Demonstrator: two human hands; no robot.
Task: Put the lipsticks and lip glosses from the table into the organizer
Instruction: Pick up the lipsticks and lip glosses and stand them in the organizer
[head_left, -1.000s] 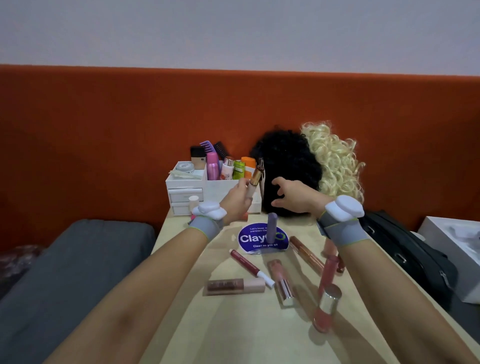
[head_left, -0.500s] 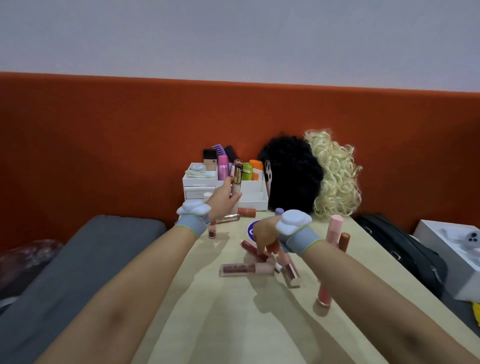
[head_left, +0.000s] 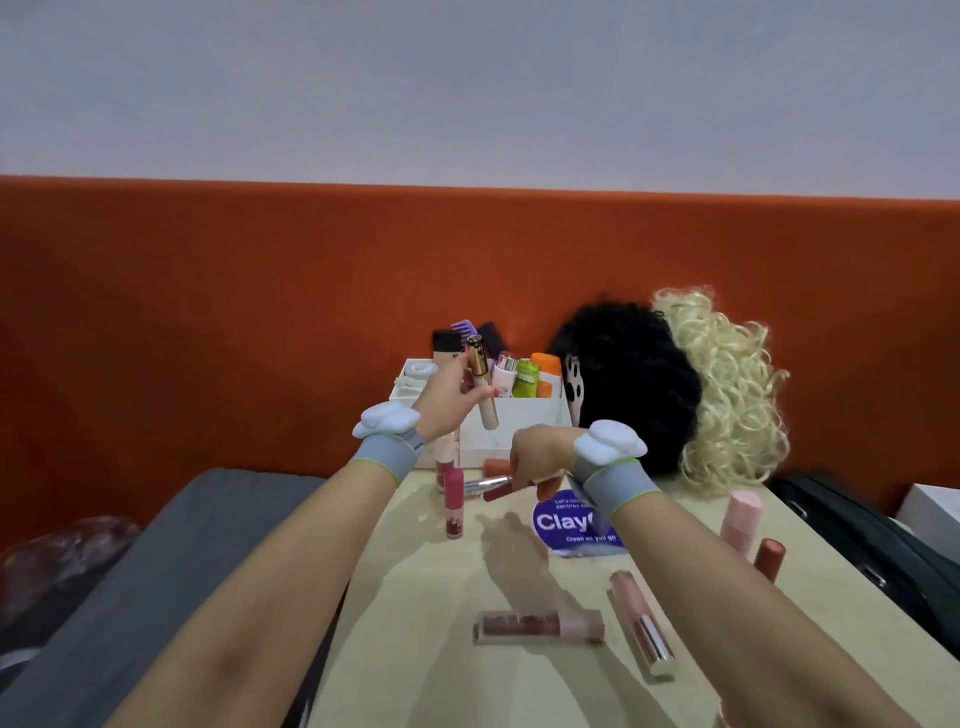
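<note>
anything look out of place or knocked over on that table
Nothing spilled or broken. Several lip products lie flat and scattered on the table, such as the nude gloss and clear-pink tube. Two wigs beside the organizer look unrelated.

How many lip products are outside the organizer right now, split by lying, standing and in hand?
Lying tubes: 4
Standing tubes: 4
Held: 2, gold-capped tube in left hand, red tube in right hand
Total: 10
</note>
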